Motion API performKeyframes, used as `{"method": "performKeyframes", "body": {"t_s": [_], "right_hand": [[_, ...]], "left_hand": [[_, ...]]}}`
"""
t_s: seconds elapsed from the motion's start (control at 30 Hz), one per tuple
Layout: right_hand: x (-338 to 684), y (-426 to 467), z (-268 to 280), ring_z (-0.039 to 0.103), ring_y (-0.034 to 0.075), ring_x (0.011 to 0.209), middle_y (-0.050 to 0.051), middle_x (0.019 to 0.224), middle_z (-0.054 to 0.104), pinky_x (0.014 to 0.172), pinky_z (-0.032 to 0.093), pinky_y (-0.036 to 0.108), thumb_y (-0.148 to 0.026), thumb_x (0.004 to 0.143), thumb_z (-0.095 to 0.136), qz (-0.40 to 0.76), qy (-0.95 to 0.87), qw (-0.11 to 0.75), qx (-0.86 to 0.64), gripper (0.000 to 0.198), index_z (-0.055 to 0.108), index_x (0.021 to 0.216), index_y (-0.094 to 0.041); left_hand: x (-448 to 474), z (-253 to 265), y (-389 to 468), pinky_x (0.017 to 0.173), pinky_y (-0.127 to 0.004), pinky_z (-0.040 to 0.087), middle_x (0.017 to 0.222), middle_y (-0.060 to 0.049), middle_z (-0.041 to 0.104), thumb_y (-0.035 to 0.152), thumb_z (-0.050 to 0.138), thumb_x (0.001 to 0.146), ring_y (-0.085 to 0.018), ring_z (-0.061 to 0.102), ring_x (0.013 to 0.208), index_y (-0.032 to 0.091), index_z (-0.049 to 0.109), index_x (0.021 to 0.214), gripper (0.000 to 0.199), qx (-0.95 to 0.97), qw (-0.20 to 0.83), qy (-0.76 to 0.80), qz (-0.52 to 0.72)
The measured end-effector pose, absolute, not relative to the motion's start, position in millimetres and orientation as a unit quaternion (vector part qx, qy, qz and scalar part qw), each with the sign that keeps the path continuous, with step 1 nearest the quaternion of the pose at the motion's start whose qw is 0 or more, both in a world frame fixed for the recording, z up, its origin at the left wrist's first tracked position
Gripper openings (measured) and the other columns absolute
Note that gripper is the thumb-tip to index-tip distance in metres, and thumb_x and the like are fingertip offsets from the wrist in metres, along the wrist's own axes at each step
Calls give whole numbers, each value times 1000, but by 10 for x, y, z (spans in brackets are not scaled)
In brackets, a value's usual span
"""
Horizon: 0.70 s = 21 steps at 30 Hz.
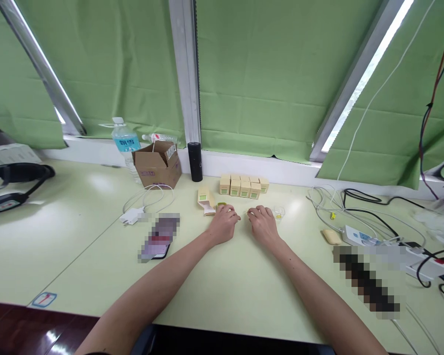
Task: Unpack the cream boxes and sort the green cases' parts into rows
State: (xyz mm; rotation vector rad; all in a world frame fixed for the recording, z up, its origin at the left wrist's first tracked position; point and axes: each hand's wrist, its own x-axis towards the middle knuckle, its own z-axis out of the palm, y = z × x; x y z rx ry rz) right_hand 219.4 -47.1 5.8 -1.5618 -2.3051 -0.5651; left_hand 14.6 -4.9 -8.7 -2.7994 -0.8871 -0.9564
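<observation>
My left hand rests low over the table with its fingers curled together; whatever they hold, if anything, is hidden. A small green piece shows just behind its knuckles. To its left lies a small yellow carton with its flap open towards me. Across a narrow gap, my right hand has its fingers bent down and closed, with a speck of yellow at the tips too small to name. Just right of that hand sits a small clear plastic container with something yellow in it.
Several matching small cartons stand in a row behind my hands. Further left are a black cylinder, a cardboard box, a water bottle, a charger and a blurred phone. Cables and a power strip crowd the right.
</observation>
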Motion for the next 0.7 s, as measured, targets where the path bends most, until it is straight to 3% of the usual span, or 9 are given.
{"method": "performKeyframes", "body": {"t_s": [0.23,0.4,0.5,0.6,0.7], "right_hand": [[2024,-281,74,51,28,107,12,115,72,88,34,40,-1,86,55,-191,-812,138,-533,27,74,98,-16],[1943,-283,57,52,27,107,12,113,72,88,33,40,-10,89,59,-190,-808,158,-535,16,73,93,-17],[2035,-287,192,51,27,110,12,120,69,90,32,41,-10,93,53,-203,-786,205,-546,21,72,95,-18],[2211,-210,386,52,27,103,10,109,71,87,33,41,-13,95,50,-217,-740,301,-560,22,71,94,-20],[2418,-67,498,51,29,107,12,109,70,90,34,43,-15,96,48,-196,-700,307,-615,24,72,100,-20]], "left_hand": [[114,-88,-23,90,-46,41,86,-8,73,3,53,85,-28,55,104,20,73,90,26,-885,5,-319,-339],[115,-87,-28,89,-46,41,86,-8,73,4,53,86,-28,55,104,19,73,90,26,-881,-2,-329,-340],[120,-87,-28,87,-46,42,86,-9,73,4,53,86,-29,56,102,19,74,92,26,-884,-13,-329,-333],[125,-79,-41,82,-45,43,82,-9,71,5,52,86,-27,57,95,19,74,91,27,-897,-30,-313,-313],[130,-66,-58,78,-42,45,77,-8,70,6,52,86,-26,59,92,20,74,88,26,-915,-46,-283,-284]]}}
